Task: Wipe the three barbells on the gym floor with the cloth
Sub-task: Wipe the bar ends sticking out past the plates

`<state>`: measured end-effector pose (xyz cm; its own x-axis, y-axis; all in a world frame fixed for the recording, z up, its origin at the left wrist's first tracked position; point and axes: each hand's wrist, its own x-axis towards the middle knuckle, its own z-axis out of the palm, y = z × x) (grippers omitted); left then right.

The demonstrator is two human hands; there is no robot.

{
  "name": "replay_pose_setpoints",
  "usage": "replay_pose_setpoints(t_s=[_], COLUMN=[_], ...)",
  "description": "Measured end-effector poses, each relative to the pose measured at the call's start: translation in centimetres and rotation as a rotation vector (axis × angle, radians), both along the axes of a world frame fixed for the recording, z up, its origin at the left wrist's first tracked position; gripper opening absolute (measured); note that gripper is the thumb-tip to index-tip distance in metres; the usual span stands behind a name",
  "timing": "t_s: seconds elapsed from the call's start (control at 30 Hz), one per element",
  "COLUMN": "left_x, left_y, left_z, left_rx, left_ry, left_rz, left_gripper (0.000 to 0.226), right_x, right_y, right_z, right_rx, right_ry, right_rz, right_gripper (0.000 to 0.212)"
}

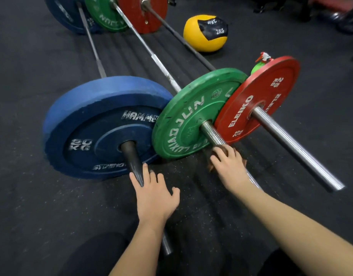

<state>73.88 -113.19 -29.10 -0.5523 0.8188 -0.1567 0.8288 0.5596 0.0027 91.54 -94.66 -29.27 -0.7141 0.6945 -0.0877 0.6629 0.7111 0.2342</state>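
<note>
Three barbells lie side by side on the black floor. The left one carries a blue plate point(96, 128), the middle one a green plate point(191, 116), the right one a red plate point(259, 96). My left hand point(154, 193) rests with straight fingers on the dark sleeve point(132, 158) of the blue-plate bar. My right hand point(229, 166) grips a brown cloth point(244, 162) around the chrome sleeve point(212, 134) of the green-plate bar, close to the plate. Most of the cloth is hidden under that hand. The red bar's sleeve point(297, 148) is untouched.
A yellow and black 2 kg medicine ball point(203, 33) sits on the floor beyond the bars. A green spray bottle point(260, 63) with a red and white trigger peeks from behind the red plate. My dark-clad knees are at the bottom edge.
</note>
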Motion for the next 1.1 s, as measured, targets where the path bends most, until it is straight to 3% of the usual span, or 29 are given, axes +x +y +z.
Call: replay_pose_setpoints(t_s=[0.23,0.63,0.7,0.93,1.1], left_x=[0.7,0.4,0.2,1.7,6.1], left_y=[0.6,1.0,1.0,2.2,7.0], left_z=[1.2,0.8,0.6,0.5,1.1], left_rx=[-0.187,-0.275,-0.220,0.246,0.415], left_ry=[0.067,0.049,-0.004,-0.163,-0.241], left_rz=[-0.014,-0.041,-0.045,-0.012,-0.071], left_gripper=[0.073,0.071,0.068,0.051,0.046], right_x=[5.0,3.9,4.5,6.9,7.3], right_y=[-3.8,-3.6,-3.3,-2.5,-0.6], right_z=[2.1,4.2,4.2,4.1,4.3], right_rx=[-0.193,-0.320,-0.351,-0.402,-0.439], right_ry=[0.307,0.362,0.386,0.460,0.397], right_rz=[-0.444,-0.706,-0.720,-0.728,-0.666], right_gripper=[0.077,0.079,0.077,0.070,0.064])
